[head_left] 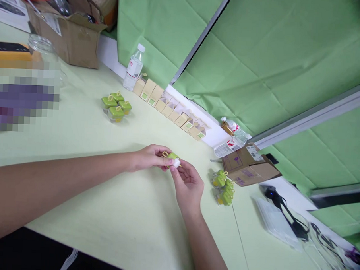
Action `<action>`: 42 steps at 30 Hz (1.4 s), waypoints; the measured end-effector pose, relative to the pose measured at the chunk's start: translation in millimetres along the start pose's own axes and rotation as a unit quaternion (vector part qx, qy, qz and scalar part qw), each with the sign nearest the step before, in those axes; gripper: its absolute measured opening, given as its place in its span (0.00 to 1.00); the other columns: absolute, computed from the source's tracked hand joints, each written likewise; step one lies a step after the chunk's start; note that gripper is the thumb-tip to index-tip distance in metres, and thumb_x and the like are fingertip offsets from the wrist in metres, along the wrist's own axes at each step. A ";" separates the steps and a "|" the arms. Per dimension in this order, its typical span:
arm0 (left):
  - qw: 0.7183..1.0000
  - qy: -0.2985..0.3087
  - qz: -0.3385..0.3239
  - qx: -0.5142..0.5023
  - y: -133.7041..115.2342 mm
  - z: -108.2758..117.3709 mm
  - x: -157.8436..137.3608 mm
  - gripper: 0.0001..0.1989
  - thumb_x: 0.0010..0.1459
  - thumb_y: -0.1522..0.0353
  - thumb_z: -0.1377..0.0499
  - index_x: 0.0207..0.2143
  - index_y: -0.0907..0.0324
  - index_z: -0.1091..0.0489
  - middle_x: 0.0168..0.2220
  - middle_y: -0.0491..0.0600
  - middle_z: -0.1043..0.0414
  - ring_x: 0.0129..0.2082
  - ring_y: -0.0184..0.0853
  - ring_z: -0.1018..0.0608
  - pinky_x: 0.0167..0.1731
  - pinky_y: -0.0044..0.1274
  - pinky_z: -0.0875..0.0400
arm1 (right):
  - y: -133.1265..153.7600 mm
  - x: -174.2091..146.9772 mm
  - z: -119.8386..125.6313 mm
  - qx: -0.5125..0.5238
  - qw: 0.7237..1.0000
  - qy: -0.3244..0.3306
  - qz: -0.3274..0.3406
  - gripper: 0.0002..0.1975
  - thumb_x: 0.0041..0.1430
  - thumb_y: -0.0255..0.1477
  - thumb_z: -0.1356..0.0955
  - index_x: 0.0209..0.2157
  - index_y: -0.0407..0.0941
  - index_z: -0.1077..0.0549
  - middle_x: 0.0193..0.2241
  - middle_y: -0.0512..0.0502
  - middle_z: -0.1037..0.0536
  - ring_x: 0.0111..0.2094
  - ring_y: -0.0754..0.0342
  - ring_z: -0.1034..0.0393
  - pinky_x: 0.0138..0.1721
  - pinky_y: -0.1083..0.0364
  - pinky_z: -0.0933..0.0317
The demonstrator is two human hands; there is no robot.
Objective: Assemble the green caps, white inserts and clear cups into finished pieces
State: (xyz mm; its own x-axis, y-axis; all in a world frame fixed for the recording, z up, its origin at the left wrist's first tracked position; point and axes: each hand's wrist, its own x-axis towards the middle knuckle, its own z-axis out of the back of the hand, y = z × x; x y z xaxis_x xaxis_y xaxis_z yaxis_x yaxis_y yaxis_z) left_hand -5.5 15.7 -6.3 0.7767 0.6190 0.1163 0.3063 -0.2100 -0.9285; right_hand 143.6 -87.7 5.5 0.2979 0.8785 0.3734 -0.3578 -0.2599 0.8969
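Over the middle of the table, my left hand (pixel 150 157) is closed around a small green-lidded container (pixel 173 155) with a yellow loop. My right hand (pixel 188 183) meets it from the right, thumb and fingers pinched at a small white piece (pixel 176 162) against the container. What the white piece is, I cannot make out. Several matching clear containers with green lids (pixel 116 106) stand grouped to the left, beyond my left forearm. Another cluster of them (pixel 224 188) sits to the right of my right hand.
A row of small beige boxes (pixel 169 108) lines the table's back edge, beside an upright water bottle (pixel 134 69). Cardboard boxes stand at back left (pixel 79 39) and right (pixel 247 164). A glass jar (pixel 42 45), lying bottles (pixel 231 145) and black cables (pixel 286 213) are also around.
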 end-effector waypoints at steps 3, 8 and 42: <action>1.000 0.007 -0.004 0.012 -0.7 0.1 -0.3 0.19 0.52 0.61 0.32 0.42 0.62 0.25 0.37 0.52 0.26 0.35 0.33 0.24 0.43 0.31 0.27 | -1.2 -1.4 -1.9 -0.009 1.000 -0.015 -0.007 0.16 0.53 0.34 0.25 0.43 0.46 0.25 0.41 0.42 0.19 0.41 0.48 0.22 0.44 0.47 0.26; 1.000 0.015 0.009 0.004 -2.3 2.1 -0.4 0.18 0.51 0.61 0.32 0.42 0.62 0.25 0.38 0.52 0.25 0.36 0.34 0.23 0.44 0.32 0.27 | 0.1 -1.8 -2.1 0.014 0.999 -0.027 -0.041 0.20 0.50 0.35 0.24 0.43 0.45 0.29 0.41 0.41 0.18 0.41 0.47 0.22 0.42 0.48 0.26; 0.966 0.035 -0.027 0.254 5.7 -0.7 -0.9 0.18 0.47 0.57 0.32 0.33 0.61 0.29 0.27 0.42 0.37 0.27 0.29 0.32 0.29 0.22 0.37 | 8.8 8.1 12.6 -0.085 0.990 0.110 0.038 0.06 0.61 0.32 0.32 0.36 0.47 0.23 0.38 0.45 0.22 0.41 0.51 0.28 0.40 0.52 0.33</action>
State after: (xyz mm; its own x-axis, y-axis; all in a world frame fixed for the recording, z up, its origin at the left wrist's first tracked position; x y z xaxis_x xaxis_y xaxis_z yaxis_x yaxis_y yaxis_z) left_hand -4.1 13.3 -11.4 0.8077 0.5626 0.1764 0.0510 0.2315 -0.9715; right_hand 154.0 -87.9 19.5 0.0703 0.9298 0.3614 -0.5207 -0.2748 0.8083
